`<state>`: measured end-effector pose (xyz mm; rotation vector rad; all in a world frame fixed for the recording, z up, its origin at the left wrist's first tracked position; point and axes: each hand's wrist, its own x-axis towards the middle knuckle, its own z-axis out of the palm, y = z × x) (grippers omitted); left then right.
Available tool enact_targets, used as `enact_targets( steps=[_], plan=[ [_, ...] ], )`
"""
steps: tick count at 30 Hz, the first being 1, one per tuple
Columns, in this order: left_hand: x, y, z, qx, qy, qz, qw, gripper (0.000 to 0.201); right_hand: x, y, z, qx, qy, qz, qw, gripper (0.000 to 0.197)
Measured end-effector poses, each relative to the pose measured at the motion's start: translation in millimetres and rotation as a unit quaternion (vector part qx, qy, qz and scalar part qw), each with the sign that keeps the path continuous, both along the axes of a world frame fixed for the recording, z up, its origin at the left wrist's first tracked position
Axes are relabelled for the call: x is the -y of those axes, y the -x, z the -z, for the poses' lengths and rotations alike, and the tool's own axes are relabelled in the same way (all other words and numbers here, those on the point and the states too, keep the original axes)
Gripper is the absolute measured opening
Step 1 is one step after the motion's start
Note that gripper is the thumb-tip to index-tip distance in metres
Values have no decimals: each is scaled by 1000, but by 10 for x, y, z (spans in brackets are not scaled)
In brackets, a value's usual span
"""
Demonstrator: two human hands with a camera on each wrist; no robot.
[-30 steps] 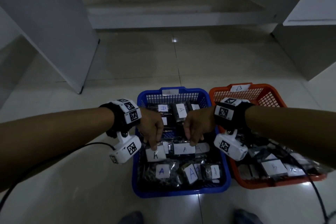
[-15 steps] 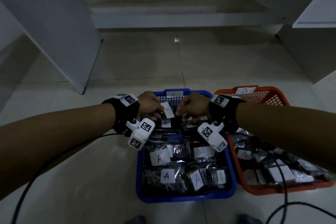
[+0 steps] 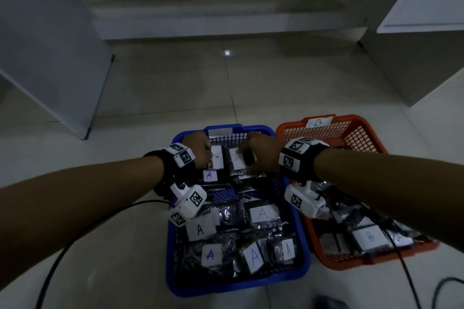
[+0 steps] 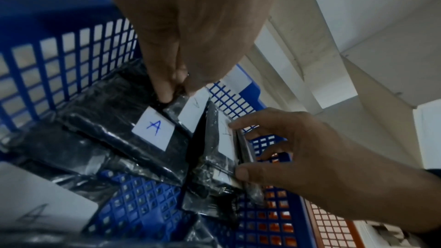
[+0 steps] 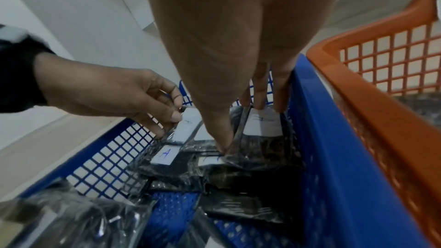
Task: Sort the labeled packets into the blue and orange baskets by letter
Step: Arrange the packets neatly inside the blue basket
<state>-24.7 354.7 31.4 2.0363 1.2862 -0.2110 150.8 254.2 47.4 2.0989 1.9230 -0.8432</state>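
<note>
The blue basket (image 3: 238, 287) holds several black packets with white A labels. At its far end my left hand (image 3: 206, 155) pinches the top edge of one A packet (image 3: 217, 160), seen close in the left wrist view (image 4: 190, 114). Beside it my right hand (image 3: 251, 158) grips a second A packet (image 3: 237, 158) and holds it upright between thumb and fingers (image 5: 261, 125). Another A packet (image 4: 155, 129) lies flat just below both. The orange basket (image 3: 359, 135), tagged B, stands to the right and holds B packets (image 3: 370, 236).
Both baskets sit side by side on a pale tiled floor (image 3: 175, 88). White cabinet panels stand at the left (image 3: 50, 57) and right (image 3: 414, 57), with steps (image 3: 221, 17) behind. Black cables (image 3: 62, 258) trail from both wrists across the floor.
Both hands moved from the packets in the middle of the blue basket to its far end. Each now holds an A packet there.
</note>
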Motion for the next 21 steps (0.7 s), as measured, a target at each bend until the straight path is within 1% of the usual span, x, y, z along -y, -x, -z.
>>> enact_targets(
  steps=[2,5,7,10,13,15,18,21],
  plan=[
    [-22,-6,31,18,4,-21,1000,5,5,-9,7,-2,-3,-7,1000,67],
    [4,-9,-9,42,0,-50,998,6,17,-24,23,-4,-12,-16,1000,66],
    [23,1,-32,42,-1,-52,998,5,26,-19,29,4,-16,-22,1000,65],
    [50,30,-40,29,-1,-48,998,11,19,-16,56,12,-19,-28,999,65],
    [80,47,-40,14,17,-24,999,14,10,-20,84,12,-21,-26,999,63],
    [106,46,-42,20,28,-3,999,10,8,-16,92,12,-19,-24,999,59],
    [132,30,-42,20,10,26,999,24,16,-6,102,20,-20,-27,999,56],
    [128,33,-60,15,10,43,999,33,26,-16,117,26,-20,-32,999,55]
  ],
)
